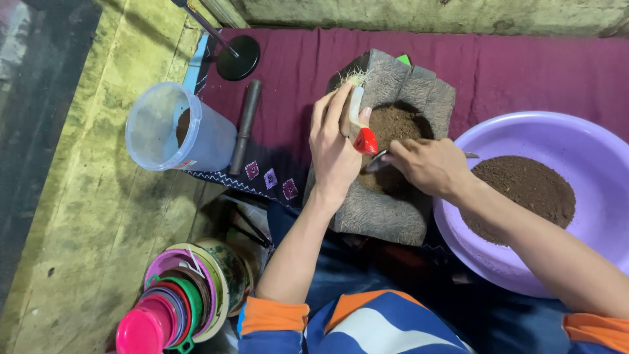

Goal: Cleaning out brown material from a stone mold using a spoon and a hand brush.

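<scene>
Left hand (334,147) grips a red-handled brush (362,128), right hand (429,165) closed around a spoon (379,160) in the stone mortar (386,144); a hasty scoop could spill powder (400,124) onto the maroon cloth (524,72).

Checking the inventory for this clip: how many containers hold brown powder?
3. The stone mortar at centre under both hands, the purple basin at right, and the clear plastic jar lying at left. The stacked bowls' contents are hidden.
</scene>
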